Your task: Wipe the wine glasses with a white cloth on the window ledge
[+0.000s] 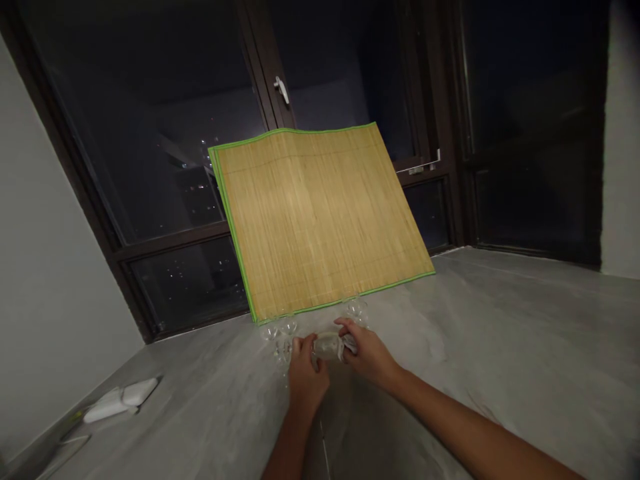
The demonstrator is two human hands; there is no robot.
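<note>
Between my two hands lies a clear, cylinder-like container [328,347] on its side, low over the grey marble surface. My left hand [307,373] has its fingers closed round the left end. At the right end, my right hand [367,350] grips the container, with something whitish and crumpled under its fingers; its index finger reaches out above. Small clear glass pieces [270,331] stand just beyond my left hand, and more clear glass [357,308] sits beyond my right hand. Their exact shapes are blurred.
A bamboo mat [320,220] with green edging leans against the dark window behind the glass pieces. At the left on the marble surface [200,400] lies a white object [120,400] with a cord. A white handle [282,90] is on the window frame.
</note>
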